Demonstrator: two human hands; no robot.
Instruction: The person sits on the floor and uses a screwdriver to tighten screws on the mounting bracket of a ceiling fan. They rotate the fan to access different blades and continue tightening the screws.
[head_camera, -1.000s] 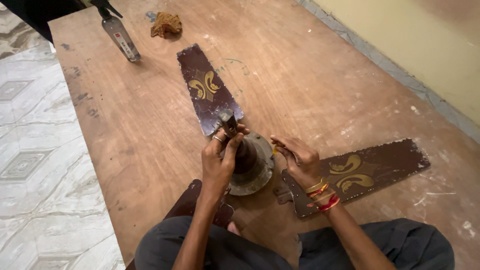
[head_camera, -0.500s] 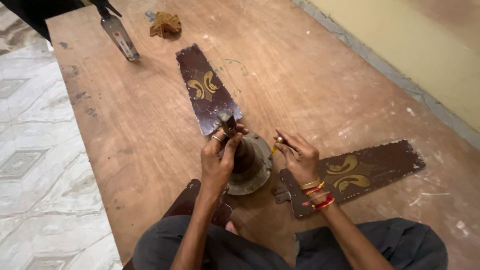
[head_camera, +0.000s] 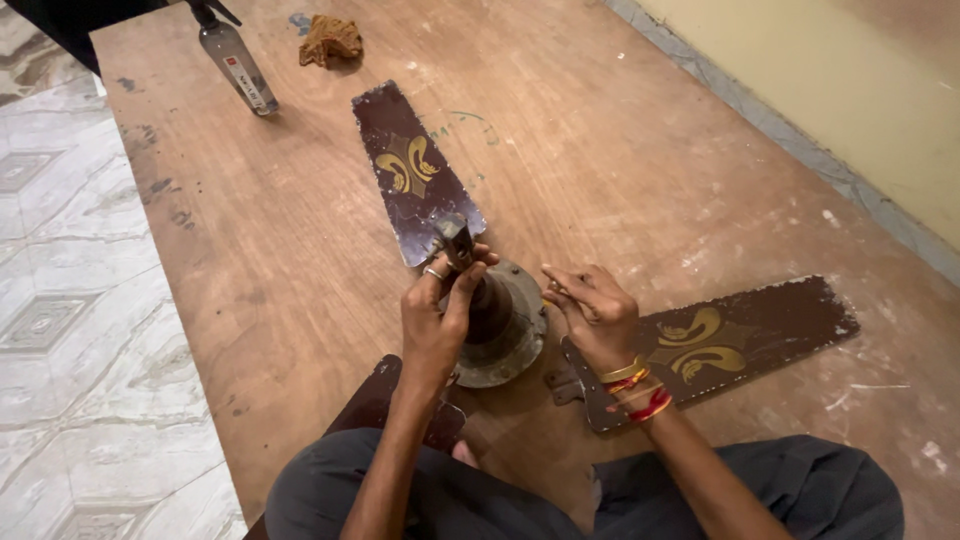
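A ceiling fan lies on a brown wooden board, its round metal motor hub in front of me. My left hand grips a dark metal part standing up from the hub. My right hand hovers just right of the hub, its fingertips pinched on a small thin object that I cannot make out. Three dark brown blades with gold motifs spread from the hub: one far, one right, one under my left forearm.
A spray bottle lies at the board's far left. A crumpled brown cloth sits beside it. Patterned floor tiles run along the left. A pale wall rises at the right. My grey-trousered legs fill the near edge.
My right hand has lifted slightly off the right blade and moved nearer the hub. The left hand has kept its grip on the upright part.
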